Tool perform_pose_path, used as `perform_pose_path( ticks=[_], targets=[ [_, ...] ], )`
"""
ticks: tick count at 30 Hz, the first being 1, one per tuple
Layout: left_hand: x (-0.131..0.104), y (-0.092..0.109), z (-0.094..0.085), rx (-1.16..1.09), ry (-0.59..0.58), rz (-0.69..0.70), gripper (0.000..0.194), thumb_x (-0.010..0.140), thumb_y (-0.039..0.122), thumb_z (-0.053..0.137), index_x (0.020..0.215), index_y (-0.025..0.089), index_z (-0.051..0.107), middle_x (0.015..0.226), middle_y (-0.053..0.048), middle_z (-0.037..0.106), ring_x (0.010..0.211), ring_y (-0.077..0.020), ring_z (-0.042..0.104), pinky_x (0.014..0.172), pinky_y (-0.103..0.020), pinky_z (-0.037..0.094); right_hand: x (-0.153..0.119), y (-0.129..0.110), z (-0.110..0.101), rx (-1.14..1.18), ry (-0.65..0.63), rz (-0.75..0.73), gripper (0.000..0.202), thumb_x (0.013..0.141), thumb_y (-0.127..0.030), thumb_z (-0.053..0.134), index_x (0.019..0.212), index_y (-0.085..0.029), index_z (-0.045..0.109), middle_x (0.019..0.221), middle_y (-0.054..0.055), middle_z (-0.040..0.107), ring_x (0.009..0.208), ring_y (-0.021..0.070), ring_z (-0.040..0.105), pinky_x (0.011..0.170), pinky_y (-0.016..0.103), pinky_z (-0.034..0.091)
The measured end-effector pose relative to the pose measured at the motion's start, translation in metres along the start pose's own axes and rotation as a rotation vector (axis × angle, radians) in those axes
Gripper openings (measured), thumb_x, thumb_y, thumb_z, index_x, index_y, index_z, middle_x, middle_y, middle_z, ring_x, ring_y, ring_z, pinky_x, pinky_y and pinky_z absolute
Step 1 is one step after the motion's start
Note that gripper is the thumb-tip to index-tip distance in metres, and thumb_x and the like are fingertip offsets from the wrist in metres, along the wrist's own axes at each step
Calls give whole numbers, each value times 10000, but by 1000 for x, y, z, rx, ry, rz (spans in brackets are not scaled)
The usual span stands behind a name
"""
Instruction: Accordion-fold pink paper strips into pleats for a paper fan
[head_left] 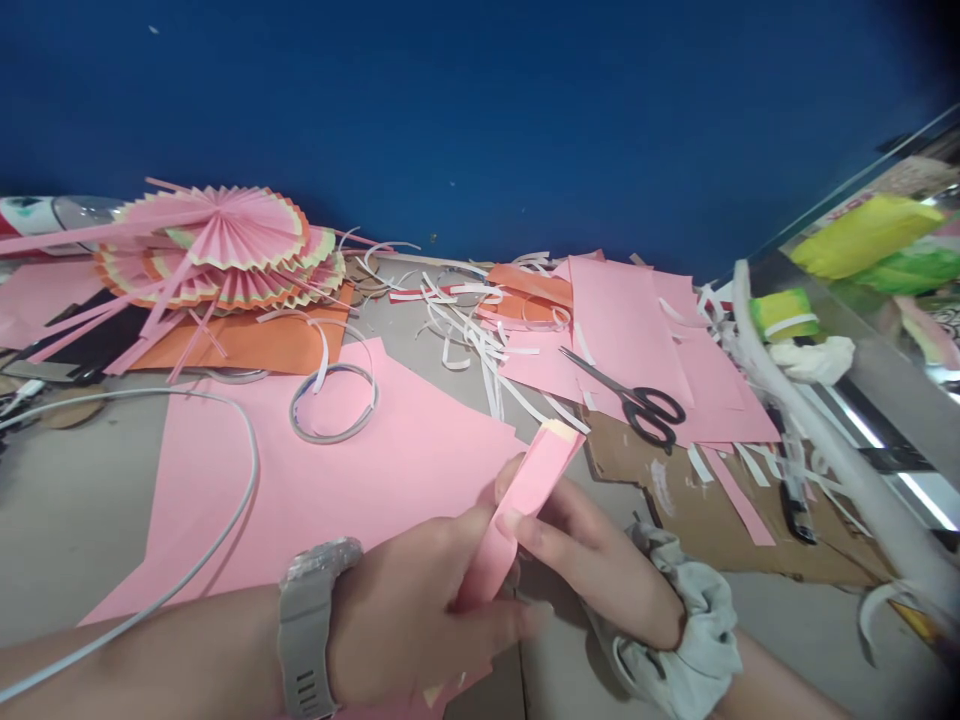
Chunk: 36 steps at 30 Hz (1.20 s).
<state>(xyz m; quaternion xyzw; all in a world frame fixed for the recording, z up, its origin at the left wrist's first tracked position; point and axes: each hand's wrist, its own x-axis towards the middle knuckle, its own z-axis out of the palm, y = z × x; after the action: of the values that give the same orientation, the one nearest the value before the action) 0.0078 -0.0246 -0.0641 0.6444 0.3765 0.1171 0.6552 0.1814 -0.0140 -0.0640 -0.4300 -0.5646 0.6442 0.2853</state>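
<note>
A narrow, folded pink paper strip (pixel 536 468) with a pale yellow end slants up between my two hands. My left hand (pixel 420 600), with a grey watch at its wrist, wraps round the strip's lower part. Nearer its upper end, my right hand (pixel 577 540) pinches the strip, thumb on top and fingers behind. A pale scrunchie (pixel 675 620) circles my right wrist. Under and beyond my left hand lie large pink sheets (pixel 420 440), with a roll of double-sided tape (pixel 335 438) on them.
Black-handled scissors (pixel 630 395) rest on pink sheets (pixel 630 320) at the right, above brown cardboard (pixel 697 510). Pleated pink paper fans (pixel 225 235) are stacked at the back left. White paper strips (pixel 472 330) litter the middle. A white cable (pixel 251 470) loops across the left.
</note>
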Motion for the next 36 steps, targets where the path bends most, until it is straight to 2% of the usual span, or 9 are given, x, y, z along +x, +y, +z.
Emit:
perform_pose_path(
  ticks=[2,6,9,15,20,26,36],
  targets=[
    [0,-2,1,29,50,-25,97,854,289,480,849,192,476,458,76,478,362,-60,459,326,-131,298,0,-1,1,21,-5,-13,156,870,-329,481,847,-175,482,781,-19,471,725,109,464,654,229,392],
    [0,2,3,-73,-51,-112,290,896,459,317,821,200,424,464,61,461,327,-69,425,281,-137,310,0,-2,2,19,30,-50,141,874,-307,470,836,-173,486,770,-23,477,693,99,449,632,219,384],
    [-2,5,5,-150,-61,-129,360,879,528,289,760,202,383,482,55,430,354,-73,412,286,-146,317,0,-4,3,-12,43,-63,136,882,-286,453,825,-170,494,765,-18,479,699,104,451,639,222,389],
    [-3,-1,14,-252,8,-99,337,897,459,322,719,183,400,492,51,418,408,-67,416,411,-176,383,1,-4,5,-55,17,-114,145,893,-267,430,815,-173,509,756,-10,477,686,110,463,626,227,399],
    [-2,-2,15,-297,0,-44,337,915,414,302,698,183,415,492,45,419,445,-80,433,500,-209,425,1,2,6,-126,85,-114,125,890,-252,428,804,-186,491,741,-10,488,680,118,467,603,225,400],
    [-2,2,12,-311,-29,-14,336,913,409,308,690,182,418,538,27,440,493,-91,449,517,-212,431,-1,2,6,-108,59,-114,119,877,-271,457,790,-193,482,723,-18,473,642,110,450,578,215,394],
    [-3,-4,13,-363,-63,-7,276,919,343,294,723,186,410,557,32,433,492,-90,409,533,-228,434,-1,4,6,-134,58,-120,142,867,-294,469,773,-190,489,724,-14,470,651,122,451,612,232,402]
  ],
)
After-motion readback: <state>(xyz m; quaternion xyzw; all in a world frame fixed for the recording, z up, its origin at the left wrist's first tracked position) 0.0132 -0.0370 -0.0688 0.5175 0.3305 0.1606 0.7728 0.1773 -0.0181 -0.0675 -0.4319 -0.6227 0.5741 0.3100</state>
